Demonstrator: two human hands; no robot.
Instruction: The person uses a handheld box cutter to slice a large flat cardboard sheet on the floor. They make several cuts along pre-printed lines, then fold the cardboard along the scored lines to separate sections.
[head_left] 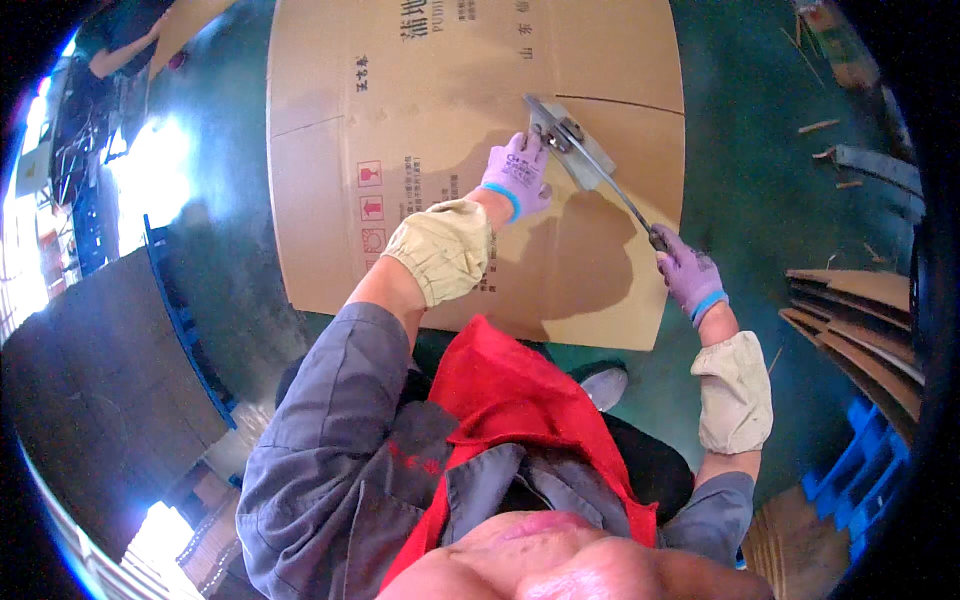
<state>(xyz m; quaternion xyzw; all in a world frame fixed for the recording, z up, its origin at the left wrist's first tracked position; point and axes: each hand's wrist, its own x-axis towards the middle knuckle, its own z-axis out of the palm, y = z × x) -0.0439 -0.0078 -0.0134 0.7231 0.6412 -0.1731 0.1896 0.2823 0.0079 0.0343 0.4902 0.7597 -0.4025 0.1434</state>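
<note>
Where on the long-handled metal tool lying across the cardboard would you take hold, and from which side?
Grip the metal tool at two places, I'd judge. The thin handle ends low on the right, so take that end from the right, as the right hand does. The broad flat head sits on the cardboard sheet; press down on it from the near left, where the left hand rests.

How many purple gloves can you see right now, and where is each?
2. The left hand's glove presses on the tool head atop the flat cardboard box; the right hand's glove grips the tool's handle end near the box's right edge.
</note>
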